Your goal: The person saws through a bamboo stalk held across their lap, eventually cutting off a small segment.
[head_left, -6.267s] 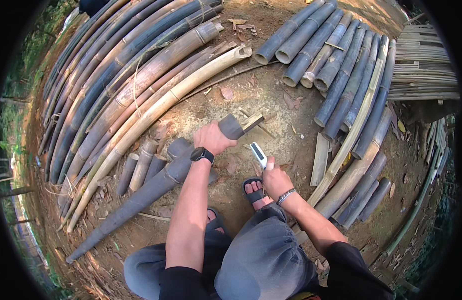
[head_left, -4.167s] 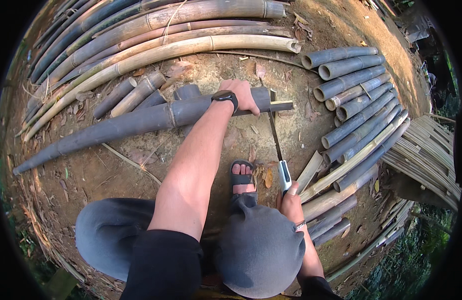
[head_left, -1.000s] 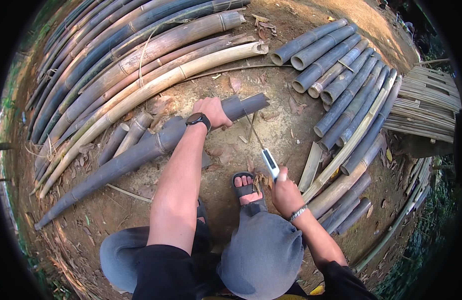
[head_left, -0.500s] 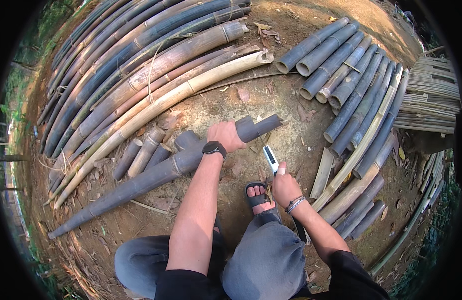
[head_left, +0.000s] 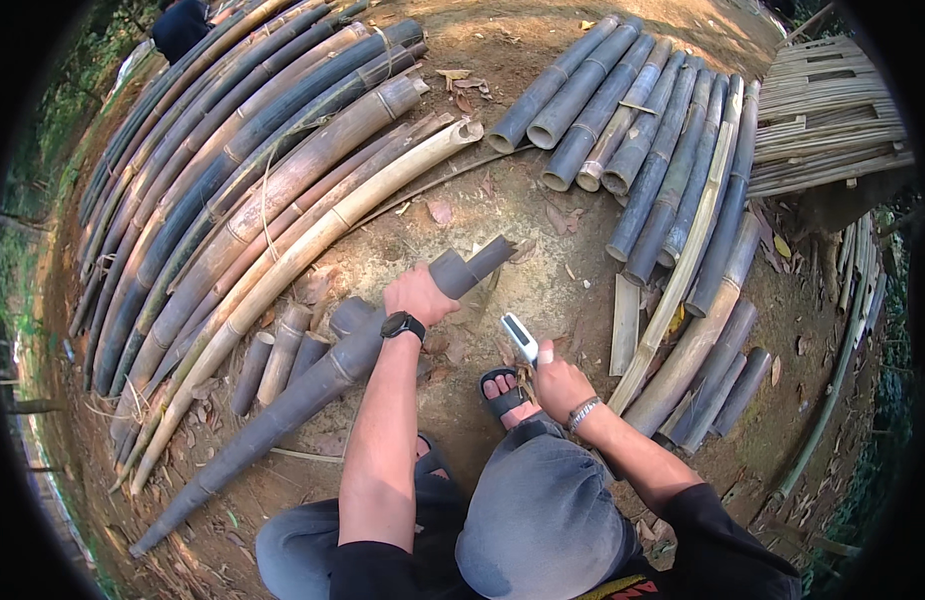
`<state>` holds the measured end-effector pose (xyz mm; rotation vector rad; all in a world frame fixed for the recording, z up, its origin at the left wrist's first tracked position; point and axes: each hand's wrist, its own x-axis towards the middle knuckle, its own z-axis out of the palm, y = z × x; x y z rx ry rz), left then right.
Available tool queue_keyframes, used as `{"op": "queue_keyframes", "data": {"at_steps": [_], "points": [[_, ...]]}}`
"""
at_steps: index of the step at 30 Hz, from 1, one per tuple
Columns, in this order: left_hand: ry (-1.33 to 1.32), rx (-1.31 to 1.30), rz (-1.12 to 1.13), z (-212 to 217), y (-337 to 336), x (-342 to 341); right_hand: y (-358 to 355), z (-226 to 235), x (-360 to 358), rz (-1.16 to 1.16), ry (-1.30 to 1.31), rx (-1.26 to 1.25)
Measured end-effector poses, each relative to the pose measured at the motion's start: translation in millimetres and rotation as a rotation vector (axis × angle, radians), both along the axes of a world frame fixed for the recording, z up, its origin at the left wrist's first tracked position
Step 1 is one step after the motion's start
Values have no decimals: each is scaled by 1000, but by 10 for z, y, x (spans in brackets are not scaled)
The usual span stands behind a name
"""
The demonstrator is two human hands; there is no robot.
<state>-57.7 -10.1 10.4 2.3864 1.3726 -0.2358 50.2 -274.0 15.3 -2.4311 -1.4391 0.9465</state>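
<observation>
My left hand is closed around a long dark bamboo pole near its upper right end. That end is stepped, with a narrower strip jutting past the wider part. The pole slants down to the lower left, crossing by a short bamboo piece on the ground. In my right hand, below and right of the pole's end, is a white tool with a dark inset panel. Its upper part sticks out toward the pole without touching it; the rest is hidden by my hand and leg, so its kind is unclear.
Long bamboo poles lie stacked at the left. Cut dark bamboo lengths lie in a row at the upper right, beside bundled thin strips. Short offcuts lie left of the pole. A person is at the top left.
The view has shifted, so the piles and hands sit differently in the picture. Both hands keep their grips. The person at the top left has come into view.
</observation>
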Motion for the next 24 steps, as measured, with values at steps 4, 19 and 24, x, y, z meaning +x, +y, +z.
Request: {"op": "queue_keyframes", "data": {"at_steps": [4,19,24], "points": [[67,-24,-2,132,108,-39,-462,229,-4,-16,7,9],[65,-46,-9,48,76,-32,119,57,-31,3,45,28],[40,-63,-46,46,67,48,-34,66,102,9,-15,51]]}}
